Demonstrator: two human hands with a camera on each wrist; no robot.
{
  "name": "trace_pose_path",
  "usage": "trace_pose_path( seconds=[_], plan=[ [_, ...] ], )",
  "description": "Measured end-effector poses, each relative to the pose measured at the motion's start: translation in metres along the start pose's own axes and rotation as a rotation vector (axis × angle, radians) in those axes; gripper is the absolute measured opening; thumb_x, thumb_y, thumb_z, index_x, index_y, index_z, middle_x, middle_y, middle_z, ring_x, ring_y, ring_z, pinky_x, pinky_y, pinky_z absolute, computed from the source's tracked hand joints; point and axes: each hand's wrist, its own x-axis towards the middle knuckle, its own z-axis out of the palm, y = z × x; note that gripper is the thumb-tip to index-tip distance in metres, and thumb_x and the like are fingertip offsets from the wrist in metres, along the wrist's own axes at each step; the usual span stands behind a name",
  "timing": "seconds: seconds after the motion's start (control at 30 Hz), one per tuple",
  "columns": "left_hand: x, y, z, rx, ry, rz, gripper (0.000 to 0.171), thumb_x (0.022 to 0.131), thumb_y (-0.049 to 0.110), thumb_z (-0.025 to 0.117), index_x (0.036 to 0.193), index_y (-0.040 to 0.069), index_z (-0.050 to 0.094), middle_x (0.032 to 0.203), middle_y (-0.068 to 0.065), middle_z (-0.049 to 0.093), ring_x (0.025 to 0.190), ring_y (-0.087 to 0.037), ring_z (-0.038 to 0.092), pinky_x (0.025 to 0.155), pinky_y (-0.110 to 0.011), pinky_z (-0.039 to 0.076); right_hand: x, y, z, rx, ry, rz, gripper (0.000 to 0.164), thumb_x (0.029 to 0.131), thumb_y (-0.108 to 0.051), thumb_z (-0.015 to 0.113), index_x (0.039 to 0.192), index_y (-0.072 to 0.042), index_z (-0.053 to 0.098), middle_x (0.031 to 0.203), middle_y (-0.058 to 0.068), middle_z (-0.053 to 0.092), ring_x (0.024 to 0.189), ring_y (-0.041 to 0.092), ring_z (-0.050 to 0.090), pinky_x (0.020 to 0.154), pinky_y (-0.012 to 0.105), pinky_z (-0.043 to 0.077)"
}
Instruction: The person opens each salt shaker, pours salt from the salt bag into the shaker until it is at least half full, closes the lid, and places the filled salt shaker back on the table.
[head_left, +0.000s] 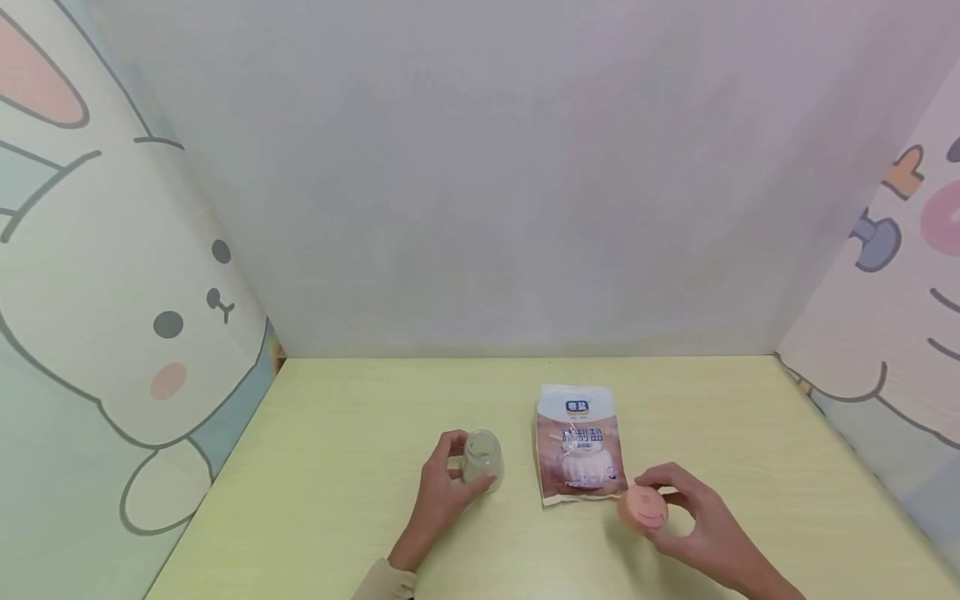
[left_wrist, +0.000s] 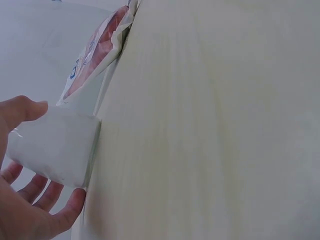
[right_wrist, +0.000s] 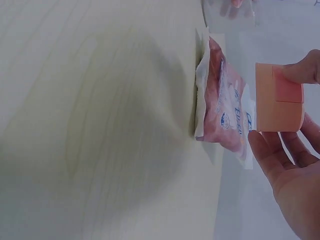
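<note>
Evidently, in the head view, the two hands work well apart, on either side of the packet [head_left: 581, 442] that lies flat on the desk [head_left: 360, 425]. To the packet's left, the left hand [head_left: 444, 483] is curled round a glass jar [head_left: 482, 460], its mouth facing up; thumb and fingers take opposite sides of the wall, presumably to steady it and leave the rim uncovered. At the packet's near right corner, the right hand [head_left: 693, 529] pinches an orange cap [head_left: 643, 508] by its edge, which seems to keep the round top free of fingers. In the left wrist view, the jar sits on this side of the packet, its base on or very near the desk; I cannot tell whether it touches. The fingers spread low along its side, likely because a low hold guards best against tipping. In the right wrist view, the cap is raised off the desk, nearer the camera than the packet, its side gripped between thumb and fingers, probably since such a short thing gives little else to grasp. Whether it brushes the packet cannot be made out.
</note>
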Motion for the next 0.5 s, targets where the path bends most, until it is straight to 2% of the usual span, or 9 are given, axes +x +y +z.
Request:
trace_pose_path(
  seconds=[0.17, 0.33, 0.5],
  plan=[
    [0.000, 0.000, 0.000, 0.002, 0.001, -0.002, 0.053, 0.066, 0.005, 0.075, 0.110, 0.001, 0.046, 0.107, -0.015, 0.052, 0.098, -0.029, 0.050, 0.072, -0.048, 0.050, -0.007, 0.005, -0.003, -0.010, -0.007, 0.011, 0.052, 0.059, -0.002, 0.079, 0.105, -0.010, 0.055, 0.100, 0.001, 0.056, 0.091, 0.011, 0.051, 0.072, 0.019, 0.048],
    [0.000, 0.001, 0.000, 0.005, 0.002, -0.006, 0.053, 0.066, 0.005, 0.075, 0.110, 0.001, 0.046, 0.107, -0.015, 0.053, 0.098, -0.029, 0.050, 0.073, -0.048, 0.049, -0.012, 0.010, -0.007, -0.019, -0.033, 0.064, 0.055, 0.060, -0.001, 0.078, 0.107, -0.013, 0.053, 0.101, -0.002, 0.055, 0.092, 0.008, 0.050, 0.074, 0.018, 0.047],
    [-0.001, 0.001, 0.000, 0.010, 0.003, -0.009, 0.053, 0.066, 0.005, 0.075, 0.110, 0.001, 0.046, 0.107, -0.014, 0.053, 0.099, -0.029, 0.050, 0.073, -0.048, 0.049, -0.016, 0.014, -0.009, -0.025, -0.037, 0.073, 0.055, 0.059, -0.001, 0.078, 0.107, -0.012, 0.053, 0.101, -0.001, 0.055, 0.092, 0.008, 0.050, 0.074, 0.018, 0.048]
  ],
)
